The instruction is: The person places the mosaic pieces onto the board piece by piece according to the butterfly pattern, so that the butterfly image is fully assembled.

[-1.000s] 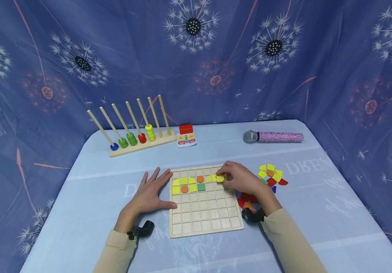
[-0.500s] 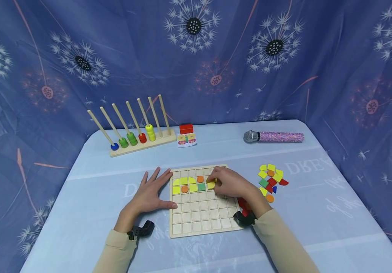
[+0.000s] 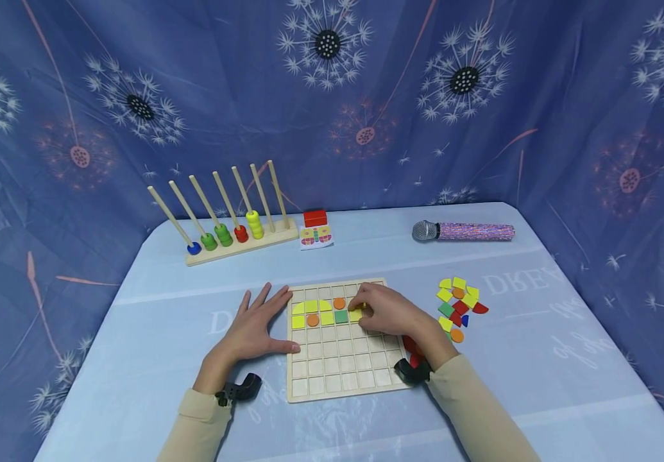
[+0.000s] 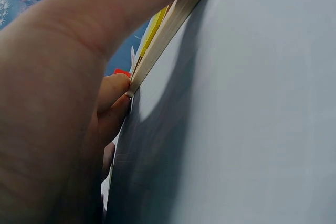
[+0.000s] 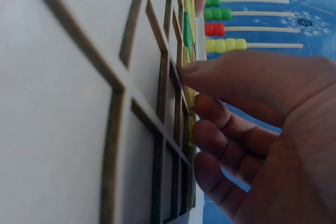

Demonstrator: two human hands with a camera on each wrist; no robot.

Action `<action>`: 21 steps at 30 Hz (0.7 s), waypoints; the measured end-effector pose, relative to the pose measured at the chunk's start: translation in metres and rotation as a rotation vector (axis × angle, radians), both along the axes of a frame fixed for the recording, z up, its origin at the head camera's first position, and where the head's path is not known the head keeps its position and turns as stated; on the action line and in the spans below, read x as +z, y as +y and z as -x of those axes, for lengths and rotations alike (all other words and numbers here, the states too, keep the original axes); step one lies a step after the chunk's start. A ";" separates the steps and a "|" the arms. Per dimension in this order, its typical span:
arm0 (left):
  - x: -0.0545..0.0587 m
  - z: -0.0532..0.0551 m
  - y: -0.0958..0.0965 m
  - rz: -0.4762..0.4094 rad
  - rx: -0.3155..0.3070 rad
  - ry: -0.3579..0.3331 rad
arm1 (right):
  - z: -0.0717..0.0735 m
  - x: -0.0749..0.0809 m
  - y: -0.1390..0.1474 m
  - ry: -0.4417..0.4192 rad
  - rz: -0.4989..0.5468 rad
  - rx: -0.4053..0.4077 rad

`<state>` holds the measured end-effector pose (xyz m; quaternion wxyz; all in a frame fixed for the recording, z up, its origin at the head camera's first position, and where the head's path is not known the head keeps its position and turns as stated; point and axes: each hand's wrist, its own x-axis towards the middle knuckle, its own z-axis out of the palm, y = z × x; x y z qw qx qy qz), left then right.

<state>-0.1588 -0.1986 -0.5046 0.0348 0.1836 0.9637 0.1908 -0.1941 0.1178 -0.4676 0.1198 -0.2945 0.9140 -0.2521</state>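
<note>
A wooden grid board (image 3: pixel 332 369) lies on the table. Its upper rows hold yellow pieces, two orange discs (image 3: pixel 312 320) and a green square tile (image 3: pixel 340 316). My left hand (image 3: pixel 253 330) rests spread at the board's left side, its thumb on the edge (image 4: pixel 168 30). My right hand (image 3: pixel 392 311) is over the upper right of the grid, fingers bent, pinching a yellow square tile (image 3: pixel 355 315) in the cell just right of the green one. In the right wrist view, the thumb (image 5: pixel 197 74) meets the tile's edge; the fingers cover pieces behind it.
Loose coloured pieces (image 3: pixel 459 307) lie right of the board; red ones (image 3: pixel 411 346) are partly under my right wrist. Behind stand a bead-peg rack (image 3: pixel 245 247), a red block (image 3: pixel 315 218) and a picture card (image 3: pixel 316 237). A microphone (image 3: pixel 470 231) lies at the back right.
My right hand has moved left and slightly toward me with the yellow square tile, which now sits lower, level with the green one. The left hand stays put.
</note>
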 end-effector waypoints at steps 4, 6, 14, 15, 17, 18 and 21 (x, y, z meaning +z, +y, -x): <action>0.000 0.000 0.000 0.007 -0.001 0.001 | -0.001 0.001 0.001 0.017 -0.009 -0.011; 0.000 0.000 0.000 0.004 0.000 0.001 | -0.001 0.002 0.003 0.020 -0.007 -0.021; 0.001 -0.001 0.001 0.004 -0.004 -0.003 | -0.001 0.005 0.027 -0.002 0.015 -0.096; 0.001 -0.001 0.000 0.007 -0.003 -0.003 | -0.001 0.005 0.032 -0.006 0.017 -0.109; 0.000 -0.001 0.000 0.009 -0.002 -0.005 | 0.001 0.005 0.041 -0.003 0.022 -0.134; 0.000 -0.001 0.000 0.008 -0.002 -0.006 | 0.001 0.005 0.047 0.001 0.021 -0.149; 0.000 -0.001 0.000 0.005 -0.002 -0.007 | 0.003 0.006 0.063 0.010 0.009 -0.207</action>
